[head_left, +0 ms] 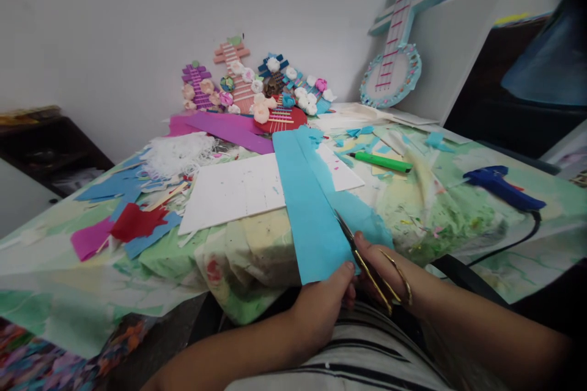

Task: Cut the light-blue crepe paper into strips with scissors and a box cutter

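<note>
A long sheet of light blue crepe paper (305, 208) stretches from the table's middle down to its front edge. My left hand (323, 305) pinches the near end of the paper between thumb and fingers. In my right hand (380, 269) is a pair of scissors (362, 259) with gold handles. Their dark blades lie along a lengthwise slit in the sheet, pointing away from me. Right of the blades a looser piece of the same blue paper (362, 220) spreads over the tabletop. The fingers under the scissor handles are partly hidden.
A white foam board (233, 189) lies under the blue paper. To the right are a green utility knife (383, 162) and a blue glue gun (504, 188) with its cord. Paper scraps (137, 223) and white shreds (178, 156) lie left. Small decorated guitars (279, 116) stand at the back.
</note>
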Demonstrator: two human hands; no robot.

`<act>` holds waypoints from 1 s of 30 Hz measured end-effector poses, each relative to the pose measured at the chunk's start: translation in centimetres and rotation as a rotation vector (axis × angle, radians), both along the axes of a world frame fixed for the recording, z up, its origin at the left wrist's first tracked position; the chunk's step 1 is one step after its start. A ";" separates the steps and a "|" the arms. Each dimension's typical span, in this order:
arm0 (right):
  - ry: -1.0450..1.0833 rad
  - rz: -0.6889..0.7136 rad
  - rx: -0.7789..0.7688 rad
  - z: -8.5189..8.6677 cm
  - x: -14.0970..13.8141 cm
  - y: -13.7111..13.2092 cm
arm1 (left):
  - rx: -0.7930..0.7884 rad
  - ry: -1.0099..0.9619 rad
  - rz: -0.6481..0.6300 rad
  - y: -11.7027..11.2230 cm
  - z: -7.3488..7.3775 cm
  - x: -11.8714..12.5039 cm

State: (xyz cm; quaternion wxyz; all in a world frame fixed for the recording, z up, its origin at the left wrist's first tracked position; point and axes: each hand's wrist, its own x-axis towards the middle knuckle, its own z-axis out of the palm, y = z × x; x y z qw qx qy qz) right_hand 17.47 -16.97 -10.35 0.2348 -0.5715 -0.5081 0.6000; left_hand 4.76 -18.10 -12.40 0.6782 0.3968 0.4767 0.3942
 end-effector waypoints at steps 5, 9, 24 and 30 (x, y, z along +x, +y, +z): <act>0.045 -0.098 -0.046 0.6 -0.6 0.9 | -0.034 0.028 -0.062 0.0 0.1 -0.2; 0.114 -0.147 -0.089 1.1 -1.1 1.3 | -0.001 0.106 -0.108 -0.1 0.7 -0.6; 0.038 0.062 -0.026 1.0 -1.1 1.4 | 0.009 0.082 -0.101 -0.3 0.7 -0.9; 0.028 0.025 -0.025 0.7 -1.3 1.6 | -0.005 0.063 -0.094 -0.2 0.2 -0.5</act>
